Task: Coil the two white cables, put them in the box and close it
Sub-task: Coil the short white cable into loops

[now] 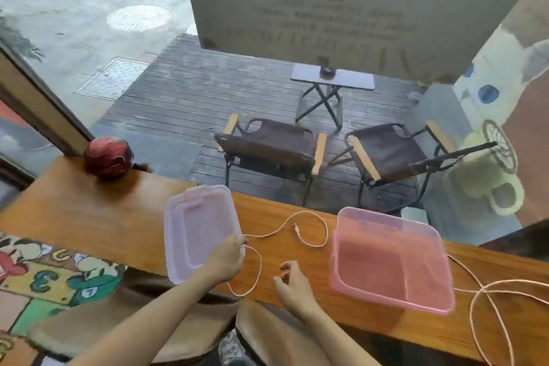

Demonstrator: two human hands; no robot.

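A short white cable (312,244) lies on the wooden counter (89,217) between the lid and the box. My left hand (227,258) pinches it near one end, with one loop hanging down over the counter's front edge. My right hand (292,282) hovers beside that loop, fingers loosely curled, holding nothing. The open pink plastic box (389,258) sits to the right. Its pale lid (199,229) lies flat at the left. A second, longer white cable (487,291) sprawls in loops right of the box.
A red round object (108,157) stands at the counter's back left. A window runs right behind the counter; folding chairs and a small table are outside. My knees are under the counter's front edge.
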